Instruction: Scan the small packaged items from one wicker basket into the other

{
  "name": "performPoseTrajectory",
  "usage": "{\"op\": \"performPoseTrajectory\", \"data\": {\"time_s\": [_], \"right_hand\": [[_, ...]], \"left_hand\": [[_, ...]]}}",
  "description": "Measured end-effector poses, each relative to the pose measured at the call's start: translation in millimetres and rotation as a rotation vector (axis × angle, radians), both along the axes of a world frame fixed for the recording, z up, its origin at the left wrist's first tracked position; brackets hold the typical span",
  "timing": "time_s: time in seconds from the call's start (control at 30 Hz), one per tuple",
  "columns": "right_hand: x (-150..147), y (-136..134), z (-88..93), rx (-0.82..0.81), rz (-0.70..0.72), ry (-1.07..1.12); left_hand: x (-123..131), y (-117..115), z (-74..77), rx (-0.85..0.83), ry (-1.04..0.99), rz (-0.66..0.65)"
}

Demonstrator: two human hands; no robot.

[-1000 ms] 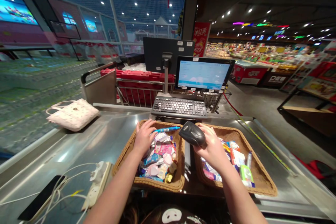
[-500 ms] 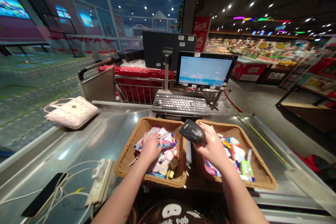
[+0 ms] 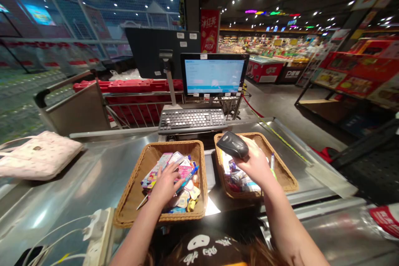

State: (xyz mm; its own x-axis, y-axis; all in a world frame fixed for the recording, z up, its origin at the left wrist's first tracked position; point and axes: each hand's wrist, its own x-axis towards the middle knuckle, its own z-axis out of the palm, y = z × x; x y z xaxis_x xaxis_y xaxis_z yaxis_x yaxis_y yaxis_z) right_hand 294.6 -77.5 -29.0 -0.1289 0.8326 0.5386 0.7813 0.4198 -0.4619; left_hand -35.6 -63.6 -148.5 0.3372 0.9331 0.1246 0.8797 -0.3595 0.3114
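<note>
At the stainless steel checkout counter (image 3: 75,187), my feed looks down on two woven wicker baskets standing side by side, with a narrow strip of counter between them. My right hand (image 3: 257,164) is clamped around a black handheld barcode scanner (image 3: 232,144), raised above the right-hand wicker basket (image 3: 282,170). That basket holds a low heap of small packets, and a slim pen-like tube (image 3: 272,161) stands up near its far side. My left hand (image 3: 165,187), well apart from the other, presses down among bright pink and blue packets (image 3: 183,171) in the left-hand wicker basket (image 3: 131,212); I cannot tell whether it grips any of them. A blue pen (image 3: 187,179) lies just beside those fingers. Beyond the baskets sit a black keyboard (image 3: 191,120) and a lit monitor (image 3: 213,74). A pale quilted tote bag (image 3: 37,156) lies on the counter to the left.
</note>
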Motion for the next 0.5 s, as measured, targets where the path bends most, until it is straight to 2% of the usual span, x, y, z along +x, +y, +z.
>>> {"op": "performPoseTrajectory", "data": {"time_s": [0.1, 0.2, 0.33, 0.5], "right_hand": [[27, -4, -2.0, 0.020, -0.105, 0.003], [53, -9, -6.6, 0.033, -0.209, 0.025], [78, -16, -9.0, 0.015, -0.286, 0.049], [94, -23, -6.6, 0.005, -0.326, 0.071]], "left_hand": [[7, 5, 3.5, 0.065, -0.026, -0.027], [29, 9, 13.2, 0.110, -0.070, -0.091], [77, 11, 33.0, 0.083, -0.091, -0.206], [142, 10, 49.3, 0.003, -0.071, -0.473]]}}
